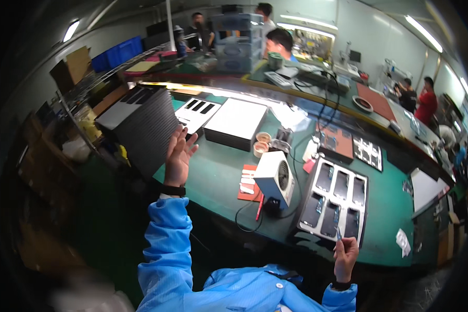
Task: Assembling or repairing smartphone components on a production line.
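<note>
The right hand (345,256), raised at the near edge of the green bench (218,177), pinches a small thin bluish strip (339,234) between its fingertips; the strip stands upright, its upper end just over the near rim of a grey tray (334,200). The strip is too small to show further detail. The tray lies tilted on the bench and has six rectangular pockets in two rows, each holding a dark flat panel (324,177). A second, darker tray (368,152) with smaller dark pieces lies beyond it, beside a brown pad (337,142).

Left of the grey tray stands a small white fan (274,178), its black cable looping toward the bench edge; a red mat (248,183) carrying several white strips lies just beside the fan. Two rolls of tape (261,143) sit behind it.

The left hand (179,156) is lifted with fingers spread and holds nothing; it hovers in front of a tall stack of dark trays (143,125). A white box (236,122) rests near that stack. Both forearms wear blue sleeves (164,244). Other people (281,41) work at the far benches.
</note>
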Demonstrator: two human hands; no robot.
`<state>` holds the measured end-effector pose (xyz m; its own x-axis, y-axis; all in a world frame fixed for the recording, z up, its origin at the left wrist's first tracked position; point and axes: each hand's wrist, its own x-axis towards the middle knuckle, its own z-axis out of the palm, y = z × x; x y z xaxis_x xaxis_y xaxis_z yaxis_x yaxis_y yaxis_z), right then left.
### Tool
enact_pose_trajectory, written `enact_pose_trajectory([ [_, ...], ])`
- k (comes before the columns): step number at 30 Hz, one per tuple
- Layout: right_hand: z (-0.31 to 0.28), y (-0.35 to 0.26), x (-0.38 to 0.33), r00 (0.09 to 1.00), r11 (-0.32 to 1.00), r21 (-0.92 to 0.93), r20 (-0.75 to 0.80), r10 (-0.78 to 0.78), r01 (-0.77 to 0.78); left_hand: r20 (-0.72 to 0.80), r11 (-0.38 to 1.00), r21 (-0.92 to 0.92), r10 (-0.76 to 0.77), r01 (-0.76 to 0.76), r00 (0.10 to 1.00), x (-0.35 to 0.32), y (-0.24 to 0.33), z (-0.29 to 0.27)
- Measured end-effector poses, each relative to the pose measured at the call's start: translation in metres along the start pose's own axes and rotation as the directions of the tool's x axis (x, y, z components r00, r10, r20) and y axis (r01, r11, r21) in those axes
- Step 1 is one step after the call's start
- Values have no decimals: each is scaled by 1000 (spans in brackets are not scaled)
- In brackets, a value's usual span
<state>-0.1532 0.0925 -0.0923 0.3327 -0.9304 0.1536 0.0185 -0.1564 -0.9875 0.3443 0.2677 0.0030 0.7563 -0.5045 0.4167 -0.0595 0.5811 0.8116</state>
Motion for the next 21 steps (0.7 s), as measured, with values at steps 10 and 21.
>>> enact_pose_trajectory([
  [10, -72, 18, 25, 995, 991, -125, -89, 38, -49, 799, 840, 456, -532, 295, 279, -181, -25, 106],
  [21, -181, 102, 118, 956, 957, -116, -167, 243, -264, 17, 683, 580, -556, 445, 831, -245, -199, 154],
])
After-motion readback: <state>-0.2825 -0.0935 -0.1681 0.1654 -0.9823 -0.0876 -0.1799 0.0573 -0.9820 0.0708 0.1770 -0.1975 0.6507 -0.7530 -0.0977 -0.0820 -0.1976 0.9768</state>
